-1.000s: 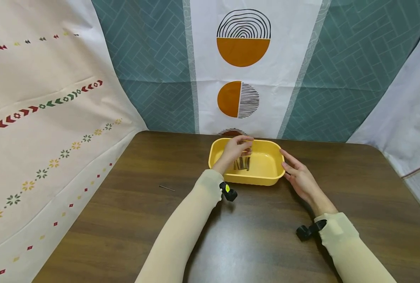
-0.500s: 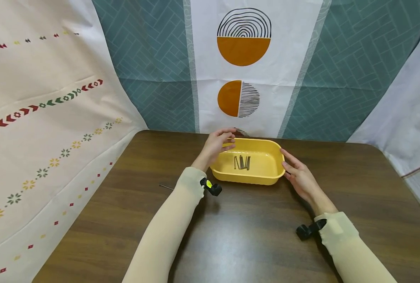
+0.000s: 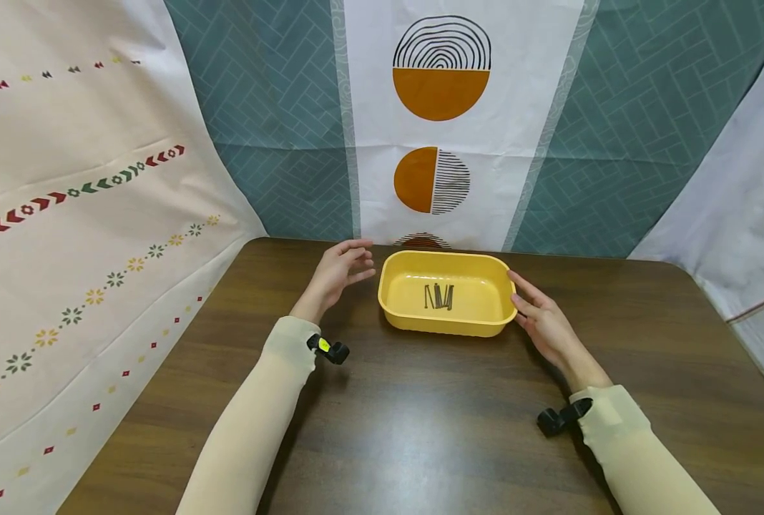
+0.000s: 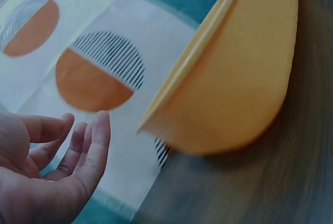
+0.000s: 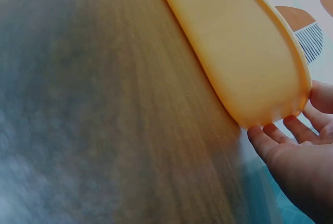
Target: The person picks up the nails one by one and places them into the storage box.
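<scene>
A yellow plastic tray [image 3: 446, 327] sits near the back edge of the table, with several thin dark nails [image 3: 438, 296] lying side by side on its floor. To its left my left hand [image 3: 333, 277] hovers with loosely bent fingers, holding nothing; the left wrist view shows a gap between that hand [image 4: 57, 166] and the tray's end. My right hand [image 3: 547, 330] touches the tray's right end with extended fingers. In the right wrist view, fingertips [image 5: 258, 133] rest against the outer wall there.
The brown wooden table [image 3: 408, 429] spreads in front of the tray. A patterned cloth [image 3: 279, 143] hangs behind its back edge, and a pale printed cloth [image 3: 99, 250] borders its left side.
My left hand has moved left, from over the nails to outside the tray. Its arm now hides the loose nail seen earlier on the table. The right hand has stayed at the tray's end.
</scene>
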The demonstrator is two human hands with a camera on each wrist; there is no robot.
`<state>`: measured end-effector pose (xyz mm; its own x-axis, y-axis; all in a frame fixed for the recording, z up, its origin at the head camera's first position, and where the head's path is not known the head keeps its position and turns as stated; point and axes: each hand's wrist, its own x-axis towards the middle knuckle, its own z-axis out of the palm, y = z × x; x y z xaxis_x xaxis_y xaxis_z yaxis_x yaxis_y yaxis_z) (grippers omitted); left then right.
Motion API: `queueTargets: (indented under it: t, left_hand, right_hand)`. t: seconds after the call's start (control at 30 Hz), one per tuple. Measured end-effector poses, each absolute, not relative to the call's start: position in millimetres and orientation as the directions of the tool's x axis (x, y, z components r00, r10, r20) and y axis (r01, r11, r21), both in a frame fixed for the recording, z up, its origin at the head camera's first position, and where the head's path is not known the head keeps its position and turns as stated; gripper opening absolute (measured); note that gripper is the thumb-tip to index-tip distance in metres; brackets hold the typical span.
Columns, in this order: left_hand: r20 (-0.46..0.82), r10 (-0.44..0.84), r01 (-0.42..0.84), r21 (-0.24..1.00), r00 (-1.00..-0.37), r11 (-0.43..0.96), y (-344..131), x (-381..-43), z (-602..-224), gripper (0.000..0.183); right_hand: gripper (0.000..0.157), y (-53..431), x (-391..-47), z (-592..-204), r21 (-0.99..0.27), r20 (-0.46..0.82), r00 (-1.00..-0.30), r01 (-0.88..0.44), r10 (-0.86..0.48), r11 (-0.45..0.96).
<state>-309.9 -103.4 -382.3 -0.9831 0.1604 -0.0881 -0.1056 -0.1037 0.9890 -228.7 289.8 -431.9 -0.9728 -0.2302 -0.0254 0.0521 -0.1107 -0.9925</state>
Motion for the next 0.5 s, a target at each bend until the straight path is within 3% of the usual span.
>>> queueTargets:
  t: [0.5]
  left_hand:
    - [-0.116,0.178,-0.112,0.993,-0.977,0.032,-192.6,-298.1,-391.0,0.038]
  right_hand:
    - [0.063,289.9,-228.7,-432.9,-0.993,-0.016,-0.973,0.042,-0.229,-0.109]
